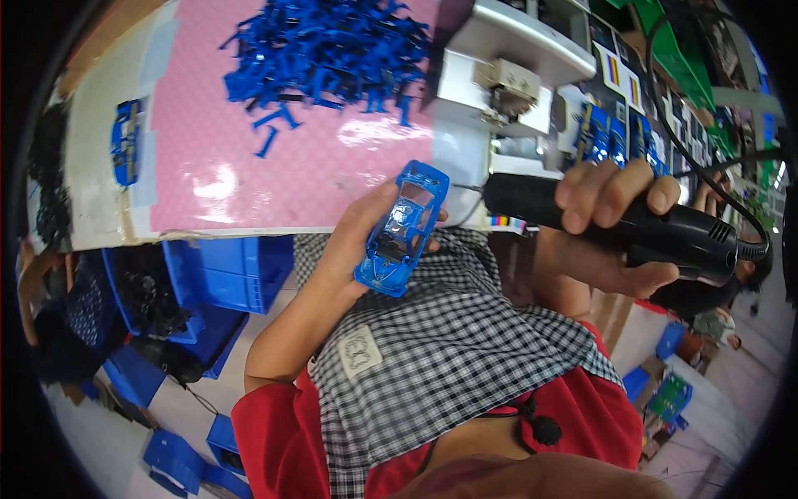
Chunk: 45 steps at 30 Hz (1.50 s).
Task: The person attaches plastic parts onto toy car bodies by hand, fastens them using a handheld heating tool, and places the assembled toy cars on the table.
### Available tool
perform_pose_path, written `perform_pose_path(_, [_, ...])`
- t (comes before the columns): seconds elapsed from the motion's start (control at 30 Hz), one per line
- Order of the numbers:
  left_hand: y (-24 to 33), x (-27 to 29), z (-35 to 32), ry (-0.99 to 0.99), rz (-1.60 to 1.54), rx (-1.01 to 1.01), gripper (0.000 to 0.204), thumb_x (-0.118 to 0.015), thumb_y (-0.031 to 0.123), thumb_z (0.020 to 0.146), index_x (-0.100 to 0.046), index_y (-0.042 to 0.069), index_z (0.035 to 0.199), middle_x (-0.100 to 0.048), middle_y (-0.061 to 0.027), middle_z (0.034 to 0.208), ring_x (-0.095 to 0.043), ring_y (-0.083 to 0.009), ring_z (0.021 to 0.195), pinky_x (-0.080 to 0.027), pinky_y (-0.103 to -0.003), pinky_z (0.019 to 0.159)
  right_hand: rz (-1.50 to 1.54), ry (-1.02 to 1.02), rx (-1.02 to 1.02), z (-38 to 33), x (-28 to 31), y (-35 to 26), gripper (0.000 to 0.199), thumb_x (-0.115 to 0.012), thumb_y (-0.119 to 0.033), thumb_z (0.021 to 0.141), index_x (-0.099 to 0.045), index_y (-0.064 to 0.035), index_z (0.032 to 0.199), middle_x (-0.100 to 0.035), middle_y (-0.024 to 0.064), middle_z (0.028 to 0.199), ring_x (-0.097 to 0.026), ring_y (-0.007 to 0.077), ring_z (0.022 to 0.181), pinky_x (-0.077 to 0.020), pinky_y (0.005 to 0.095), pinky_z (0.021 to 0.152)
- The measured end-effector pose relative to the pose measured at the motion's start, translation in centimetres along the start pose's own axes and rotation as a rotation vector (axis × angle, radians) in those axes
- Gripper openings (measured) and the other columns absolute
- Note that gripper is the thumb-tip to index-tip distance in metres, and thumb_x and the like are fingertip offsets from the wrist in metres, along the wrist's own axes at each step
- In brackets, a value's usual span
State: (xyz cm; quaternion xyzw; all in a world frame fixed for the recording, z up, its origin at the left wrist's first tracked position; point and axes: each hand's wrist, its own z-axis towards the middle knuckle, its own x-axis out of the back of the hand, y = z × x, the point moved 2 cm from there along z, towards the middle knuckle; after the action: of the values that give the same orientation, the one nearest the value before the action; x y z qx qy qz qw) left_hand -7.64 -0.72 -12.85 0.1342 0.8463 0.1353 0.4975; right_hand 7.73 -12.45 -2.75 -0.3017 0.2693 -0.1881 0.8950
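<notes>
My left hand [356,231] is closed around a blue plastic toy car body [405,218], held tilted just over the table's near edge. The car body's open inside faces up, with clear window parts in it. In my right hand [605,198] lies a black electric screwdriver [524,198], gripped around its barrel. Its thin bit points left toward the car body, with a small gap between them.
A pile of small blue plastic parts [332,54] covers the far side of the pink mat [274,179]. Another blue car body [127,143] lies at the left. A metal fixture [507,87] stands at the right, near several blue car bodies [611,133]. Blue bins [237,270] stand below left.
</notes>
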Motion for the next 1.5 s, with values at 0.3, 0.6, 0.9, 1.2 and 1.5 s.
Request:
perform_pose_path(0.3, [-1.2, -0.7, 1.6, 0.043, -0.001, 0.075, 0.038, -0.046, 0.028, 0.097, -0.05, -0.003, 0.119, -0.063, -0.0152, 0.099, -0.065, -0.0195, 0.083, -0.058, -0.032, 0.065, -0.203, -0.028, -0.284, -0.7, -0.2, 2.4, 0.055, -0.057, -0.056, 0.084, -0.04, -0.0103, 0.111, -0.049, 0.0082, 0.08, -0.053, 0.0188, 0.059, -0.0475, 0.0337, 0.059])
perform_pose_path(0.6, [-1.5, -0.3, 1.9, 0.05, -0.039, 0.076, 0.037, -0.044, 0.029, 0.097, -0.052, -0.003, 0.113, -0.065, -0.0158, 0.09, -0.066, -0.0198, 0.068, -0.057, -0.029, 0.059, -0.229, -0.063, -0.252, 0.5, -0.5, 4.6, 0.048, -0.051, -0.051, 0.089, -0.042, -0.0082, 0.108, -0.051, 0.0101, 0.077, -0.053, 0.0182, 0.055, -0.0459, 0.0334, 0.052])
perform_pose_path(0.9, [-1.5, -0.6, 1.8, 0.063, -0.053, 0.076, 0.04, -0.043, 0.031, 0.097, -0.05, -0.003, 0.117, -0.064, -0.0159, 0.095, -0.066, -0.0209, 0.076, -0.058, -0.031, 0.062, -0.096, -0.126, -0.214, 0.7, 0.5, 5.2, 0.045, -0.05, -0.05, 0.089, -0.041, -0.0084, 0.106, -0.05, 0.0106, 0.077, -0.051, 0.0192, 0.054, -0.0457, 0.0337, 0.053])
perform_pose_path(1.2, [-1.7, 0.0, 1.7, 0.04, -0.023, 0.087, 0.048, -0.043, 0.035, 0.097, -0.047, -0.005, 0.122, -0.061, -0.0228, 0.101, -0.063, -0.0262, 0.086, -0.054, -0.034, 0.067, -0.044, -0.155, -0.232, 0.4, 0.4, 5.2, 0.047, -0.051, -0.05, 0.089, -0.041, -0.0085, 0.108, -0.05, 0.0114, 0.077, -0.052, 0.02, 0.056, -0.0457, 0.0321, 0.054])
perform_pose_path(1.5, [-1.5, -0.3, 1.6, 0.04, -0.031, 0.079, 0.045, -0.046, 0.034, 0.096, -0.05, -0.003, 0.12, -0.062, -0.0178, 0.1, -0.063, -0.0253, 0.086, -0.055, -0.036, 0.066, -0.028, -0.148, -0.301, 0.3, 0.5, 5.3, 0.051, -0.056, -0.052, 0.086, -0.041, -0.0081, 0.108, -0.051, 0.0126, 0.077, -0.053, 0.0214, 0.059, -0.0468, 0.0321, 0.055])
